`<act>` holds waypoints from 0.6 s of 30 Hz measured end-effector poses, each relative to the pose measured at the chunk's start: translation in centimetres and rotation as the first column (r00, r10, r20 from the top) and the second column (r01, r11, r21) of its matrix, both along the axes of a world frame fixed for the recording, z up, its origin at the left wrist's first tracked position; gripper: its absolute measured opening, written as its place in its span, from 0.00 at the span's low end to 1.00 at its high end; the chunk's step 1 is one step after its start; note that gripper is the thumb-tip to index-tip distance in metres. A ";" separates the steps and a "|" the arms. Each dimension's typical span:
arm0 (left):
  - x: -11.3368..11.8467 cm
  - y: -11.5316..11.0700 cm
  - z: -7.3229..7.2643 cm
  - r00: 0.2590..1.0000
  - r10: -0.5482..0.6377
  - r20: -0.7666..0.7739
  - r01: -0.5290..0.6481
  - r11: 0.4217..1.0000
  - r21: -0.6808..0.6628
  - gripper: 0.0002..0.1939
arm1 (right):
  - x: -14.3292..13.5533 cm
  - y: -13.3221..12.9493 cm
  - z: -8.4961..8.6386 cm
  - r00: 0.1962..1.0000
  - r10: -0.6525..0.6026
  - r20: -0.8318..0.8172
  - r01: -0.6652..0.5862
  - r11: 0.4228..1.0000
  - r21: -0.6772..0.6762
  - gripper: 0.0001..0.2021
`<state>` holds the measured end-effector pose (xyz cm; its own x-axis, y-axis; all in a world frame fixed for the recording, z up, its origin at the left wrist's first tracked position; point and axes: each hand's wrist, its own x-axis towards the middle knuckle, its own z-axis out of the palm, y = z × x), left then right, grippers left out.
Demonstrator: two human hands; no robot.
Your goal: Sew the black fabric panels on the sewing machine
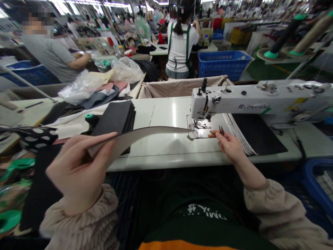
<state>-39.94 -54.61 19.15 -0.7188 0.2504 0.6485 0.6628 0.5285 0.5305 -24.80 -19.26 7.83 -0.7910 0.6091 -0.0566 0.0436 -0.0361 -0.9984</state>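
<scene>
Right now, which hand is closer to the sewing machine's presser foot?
Right. The right hand is close by, just right of the presser foot; the left hand is farther away, to its left, holding a flexible sheet.

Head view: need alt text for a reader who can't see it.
Left hand holds one end of a dark, pale-backed sheet near a white sewing machine; right hand holds a small pointed metal tool. Dark-topped stacks lie at left and right.
</scene>
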 end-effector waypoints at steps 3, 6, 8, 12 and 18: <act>0.2 0.8 -1.4 0.944 -0.251 -0.215 0.202 0.953 -0.226 0.23 | -2.3 0.0 -1.0 0.990 -0.092 -0.106 0.066 0.972 -0.225 0.17; 0.6 3.5 -7.5 0.865 -0.498 -0.063 0.413 0.777 -0.475 0.23 | -4.2 0.5 -1.7 0.985 -0.110 -0.136 0.046 0.914 -0.404 0.14; 1.6 5.3 -12.1 0.854 -0.515 0.075 0.472 0.706 -0.528 0.19 | -5.1 1.0 -1.8 0.987 -0.079 -0.142 -0.002 0.868 -0.496 0.14; 4.2 7.2 -17.4 0.871 -0.424 0.249 0.489 0.696 -0.527 0.18 | -6.4 1.9 -1.3 0.986 -0.026 -0.163 -0.078 0.798 -0.598 0.17; 5.3 6.7 -17.2 0.879 -0.390 0.275 0.477 0.741 -0.473 0.21 | -7.2 2.1 -0.3 0.986 -0.049 -0.160 -0.068 0.757 -0.649 0.11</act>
<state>-34.67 -47.88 1.91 -0.5248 0.8203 0.2274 0.8242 0.4230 0.3765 -31.97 -17.13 7.53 -0.8300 0.4629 -0.3111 -0.1069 -0.6796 -0.7258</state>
